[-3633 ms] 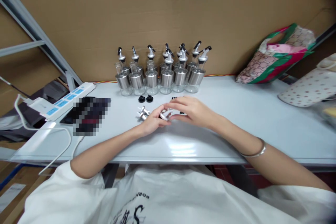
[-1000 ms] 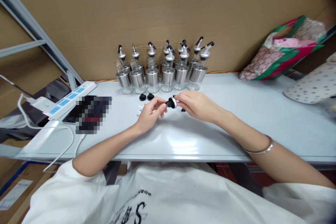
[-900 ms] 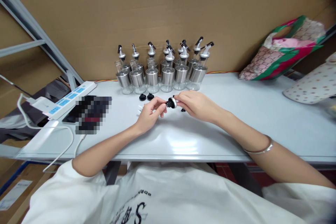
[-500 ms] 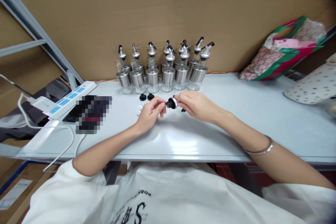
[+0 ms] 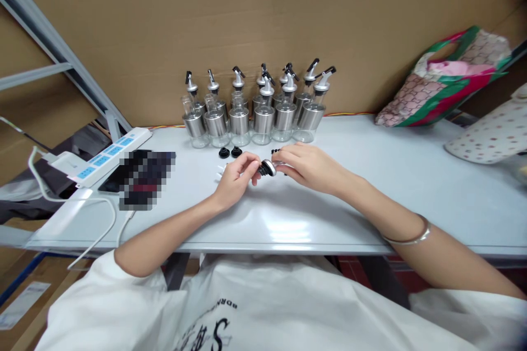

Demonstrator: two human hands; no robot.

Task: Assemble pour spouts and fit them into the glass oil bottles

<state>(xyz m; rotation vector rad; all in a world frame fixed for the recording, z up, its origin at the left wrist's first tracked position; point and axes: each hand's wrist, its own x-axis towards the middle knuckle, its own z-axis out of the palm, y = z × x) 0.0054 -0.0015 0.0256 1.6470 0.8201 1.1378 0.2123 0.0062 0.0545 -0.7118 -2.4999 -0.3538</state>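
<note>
Between my two hands, low over the table, is a bottle pourer (image 5: 269, 168) with a silver collar and a black ribbed stopper. My left hand (image 5: 237, 178) pinches the stopper end between thumb and fingers. On the collar's other side, my right hand (image 5: 307, 167) has its fingers closed at the spout end, which they mostly hide. Beyond the hands stand several glass bottles with steel sleeves (image 5: 263, 119), many topped with pourers; the three at front left have bare necks. Two black stoppers (image 5: 230, 152) lie on the table just past my left hand.
Small white pieces (image 5: 220, 173) lie partly hidden behind my left hand, and small black parts (image 5: 275, 151) by my right. A power strip (image 5: 115, 154) and dark phone-like items (image 5: 142, 175) are at left. A patterned bag (image 5: 444, 79) leans at right; cardboard (image 5: 247, 11) stands behind.
The pourer has turned slightly in my hands, so its silver collar faces more to the right. My left fingers now cover more of the stopper. The bottles have not moved.
</note>
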